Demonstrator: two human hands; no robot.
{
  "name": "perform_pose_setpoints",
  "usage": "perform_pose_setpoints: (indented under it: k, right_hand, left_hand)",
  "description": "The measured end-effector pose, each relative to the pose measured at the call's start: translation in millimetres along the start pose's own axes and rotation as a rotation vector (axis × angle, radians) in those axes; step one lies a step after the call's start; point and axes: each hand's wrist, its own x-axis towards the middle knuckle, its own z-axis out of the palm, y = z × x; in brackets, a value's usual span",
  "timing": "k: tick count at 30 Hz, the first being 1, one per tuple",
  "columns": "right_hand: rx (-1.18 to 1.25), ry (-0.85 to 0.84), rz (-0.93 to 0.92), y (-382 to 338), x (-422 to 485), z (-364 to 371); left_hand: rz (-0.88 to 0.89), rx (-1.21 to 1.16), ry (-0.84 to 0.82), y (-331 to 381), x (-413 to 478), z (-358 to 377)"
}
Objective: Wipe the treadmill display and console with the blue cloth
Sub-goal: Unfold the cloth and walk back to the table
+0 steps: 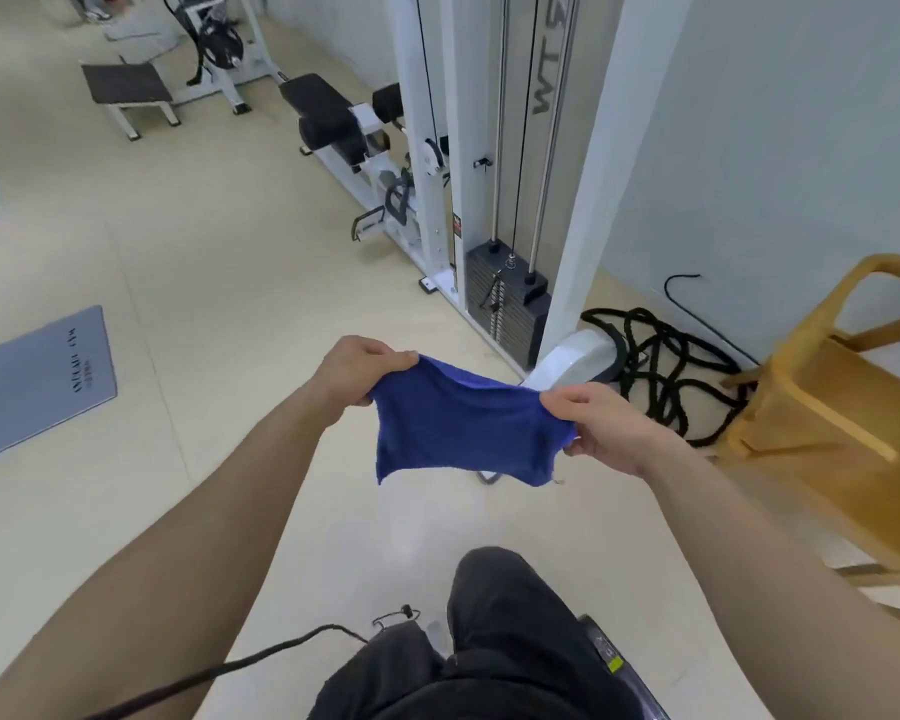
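The blue cloth (458, 423) hangs stretched between both hands at chest height over the pale floor. My left hand (359, 368) pinches its upper left corner. My right hand (601, 426) grips its upper right corner. The lower edge of the cloth dangles free. No treadmill display or console shows in this view; only a dark edge with a yellow label (614, 662) appears at the bottom beside my leg.
A white cable weight machine (494, 163) stands ahead, with a coiled black rope (661, 371) at its base. A yellow wooden chair (832, 413) is at the right. Grey mats (37, 381) lie on the floor at the left. Benches (126, 90) stand further back.
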Motion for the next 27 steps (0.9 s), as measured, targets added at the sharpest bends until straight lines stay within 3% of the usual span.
perform_pose_setpoints:
  k: [3,6,13,16,24,27]
  right_hand:
    - [0.216,0.050,0.013,-7.1,32.4,18.0]
    - [0.263,0.146,0.006,-30.4,47.1,17.6]
    - [0.360,0.450,0.006,-56.6,58.1,-39.6]
    - [0.374,0.601,0.018,-53.4,59.4,-72.5]
    - [0.650,1.004,0.042,-36.0,27.4,-162.1]
    - [0.817,1.107,0.014,-27.3,-2.2,-190.6]
  left_hand:
    - [-0.025,-0.167,-0.201,11.8,33.3,28.3]
    - [0.023,-0.173,-0.382,53.4,50.5,53.9]
    - [0.167,0.042,-0.803,134.8,119.4,108.2]
    - [0.269,0.204,-0.878,167.9,144.2,145.4]
    - [0.837,0.766,-0.951,259.4,135.0,283.1]
    - [1.042,0.845,-1.010,284.5,124.9,336.2]
